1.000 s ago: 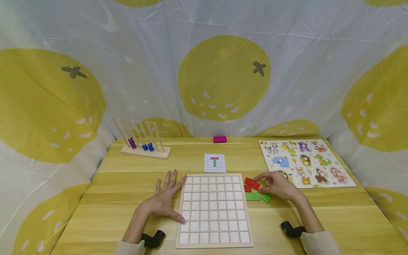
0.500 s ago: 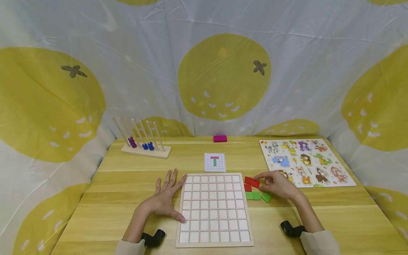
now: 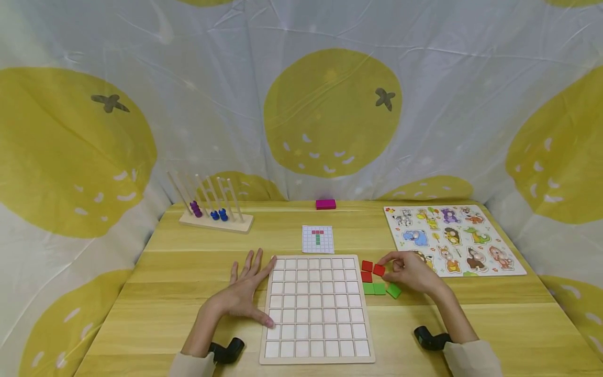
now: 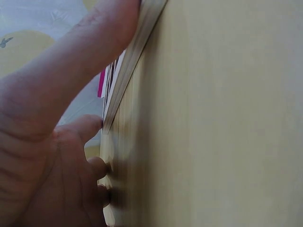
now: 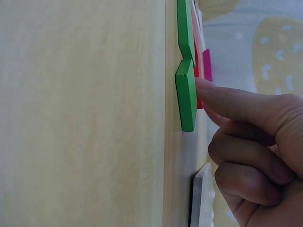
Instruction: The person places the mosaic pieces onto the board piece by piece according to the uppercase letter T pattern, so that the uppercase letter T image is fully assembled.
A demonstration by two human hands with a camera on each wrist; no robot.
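Red tiles point(image 3: 379, 270), we count three beside one grid board point(image 3: 316, 316) in head view, right hand point(image 3: 411, 272) pinching one, left hand point(image 3: 241, 297) spread, touching the board's edge in left wrist view, two green tiles point(image 5: 188, 101) in right wrist view

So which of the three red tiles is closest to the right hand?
The rightmost red tile, at the fingertips of the right hand; the other two lie farther left, nearer the gridded board.

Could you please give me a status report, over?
Left grip spread, touching grid board edge. Right grip pinching rightmost red tile. Rightmost green tile close by. Board cells unfilled.
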